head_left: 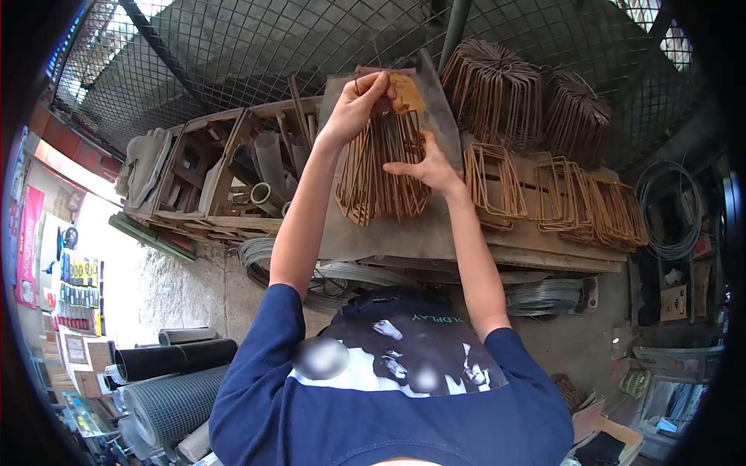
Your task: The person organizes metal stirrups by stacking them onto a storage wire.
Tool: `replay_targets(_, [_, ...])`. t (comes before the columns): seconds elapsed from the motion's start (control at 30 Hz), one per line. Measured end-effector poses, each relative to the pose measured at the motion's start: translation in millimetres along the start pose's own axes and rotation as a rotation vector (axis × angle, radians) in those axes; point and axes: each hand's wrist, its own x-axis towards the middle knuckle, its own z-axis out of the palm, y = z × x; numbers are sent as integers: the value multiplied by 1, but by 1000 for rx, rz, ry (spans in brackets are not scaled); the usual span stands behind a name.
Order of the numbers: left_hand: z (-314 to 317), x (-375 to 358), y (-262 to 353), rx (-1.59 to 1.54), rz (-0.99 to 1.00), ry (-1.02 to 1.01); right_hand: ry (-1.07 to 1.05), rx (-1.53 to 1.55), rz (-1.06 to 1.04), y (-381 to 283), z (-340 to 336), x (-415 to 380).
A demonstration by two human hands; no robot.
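Head view: both hands worked a bunch of rusty wire loops (381,167) over a metal sheet (388,233).

The left hand (359,101) was pinched shut on the top of the bunch, lifting it; the right hand (427,165) lay with fingers spread flat against its side, gripping nothing. Held only from the top, the loops could probably splay or slip loose, and the rough ends might scratch skin. The sheet rested on a wooden bench, more loops (590,206) stacked to the right, coils of wire (268,260) below, mesh fencing (233,46) behind, mesh rolls (167,404) on the floor.
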Motion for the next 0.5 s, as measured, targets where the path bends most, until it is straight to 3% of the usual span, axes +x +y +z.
replay_targets(0.17, [3,-12,13,53,15,-166,127,-98,-103,-5,4,-7])
replay_targets(0.3, [5,-16,12,38,30,-149,287,-118,-183,-3,13,-13])
replay_targets(0.43, [3,-12,13,34,17,-148,284,-74,-144,-8,15,-24])
replay_targets(0.5, [3,-13,12,20,17,-155,214,38,-26,-8,13,-23])
